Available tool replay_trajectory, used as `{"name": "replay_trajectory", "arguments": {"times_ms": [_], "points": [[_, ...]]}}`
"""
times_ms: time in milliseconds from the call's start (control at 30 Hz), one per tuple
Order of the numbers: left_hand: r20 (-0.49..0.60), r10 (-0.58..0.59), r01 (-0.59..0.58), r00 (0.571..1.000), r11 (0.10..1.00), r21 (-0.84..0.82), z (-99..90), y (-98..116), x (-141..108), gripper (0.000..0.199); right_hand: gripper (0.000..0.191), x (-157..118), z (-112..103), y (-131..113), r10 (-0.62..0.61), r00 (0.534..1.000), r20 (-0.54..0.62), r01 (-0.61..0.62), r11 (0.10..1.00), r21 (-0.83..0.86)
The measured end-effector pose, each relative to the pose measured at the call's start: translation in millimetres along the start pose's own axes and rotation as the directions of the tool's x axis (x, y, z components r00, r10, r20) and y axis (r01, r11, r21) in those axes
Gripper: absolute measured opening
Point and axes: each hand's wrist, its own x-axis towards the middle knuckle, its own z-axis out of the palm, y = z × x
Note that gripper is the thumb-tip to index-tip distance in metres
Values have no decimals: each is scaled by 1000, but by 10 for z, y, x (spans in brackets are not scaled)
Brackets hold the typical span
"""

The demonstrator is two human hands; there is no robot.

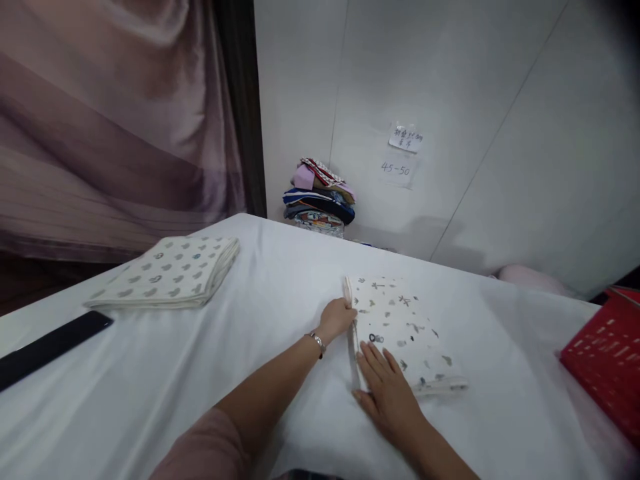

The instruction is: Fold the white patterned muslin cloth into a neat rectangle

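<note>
A folded white cloth with small grey and green prints (400, 327) lies on the white-covered table (270, 280), right of the middle. My left hand (336, 320) is closed on the cloth's left edge, with the thumb on top and the other fingers partly hidden. Flat on the near left corner of the same cloth rests my right hand (383, 380), its fingers stretched out. A second folded cloth with grey shapes (175, 270) lies at the table's far left, apart from both hands.
A long black object (55, 343) lies at the left edge. At the right stands a red basket (607, 360). Behind the table are stacked folded fabrics (320, 197), a wall with paper notes (405, 139) and a pink curtain (115, 120).
</note>
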Motion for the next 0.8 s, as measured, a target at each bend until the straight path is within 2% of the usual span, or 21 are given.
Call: {"name": "replay_trajectory", "arguments": {"times_ms": [200,300,467,667,800], "points": [[-34,-38,38,999,999,-10,10,127,310,25,61,-22,22,-1,-17,999,-41,14,997,-77],[-62,-64,63,996,998,-10,35,127,410,21,63,-24,40,-4,-19,999,-39,15,996,-84],[-94,-91,90,991,996,-8,59,48,438,19,66,-25,34,3,-28,1000,-14,27,998,-58],[-85,-100,100,991,995,-8,20,128,652,27,61,-11,30,7,-30,999,-11,30,998,-50],[-108,-113,113,988,994,-14,35,117,767,22,61,-10,47,9,-38,999,-15,37,997,-67]]}}
